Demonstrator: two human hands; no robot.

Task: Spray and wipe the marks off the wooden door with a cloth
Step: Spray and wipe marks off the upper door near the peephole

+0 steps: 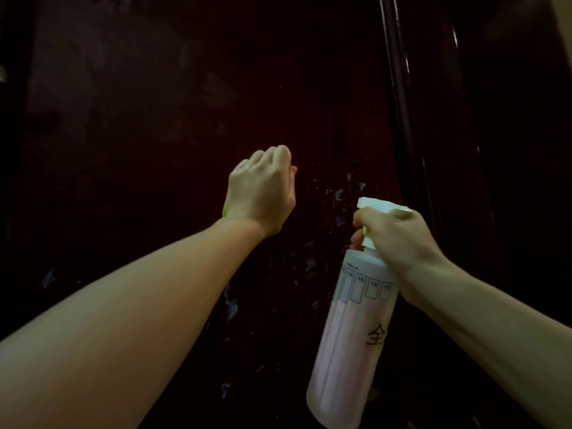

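Observation:
The dark wooden door (154, 103) fills the view, with pale smudges and marks (343, 193) scattered over its middle and lower part. My left hand (261, 193) is curled against the door at centre, and a sliver of yellow-green cloth (225, 210) shows under its palm; the rest of the cloth is hidden. My right hand (393, 236) grips the white trigger head of a translucent spray bottle (349, 335) holding pinkish liquid. The nozzle points at the door just right of my left hand. Fine droplets speckle the wood there.
A glossy dark moulding or frame edge (405, 119) runs top to bottom on the right of the panel. Another dark edge borders the far left (9, 150). The scene is dim.

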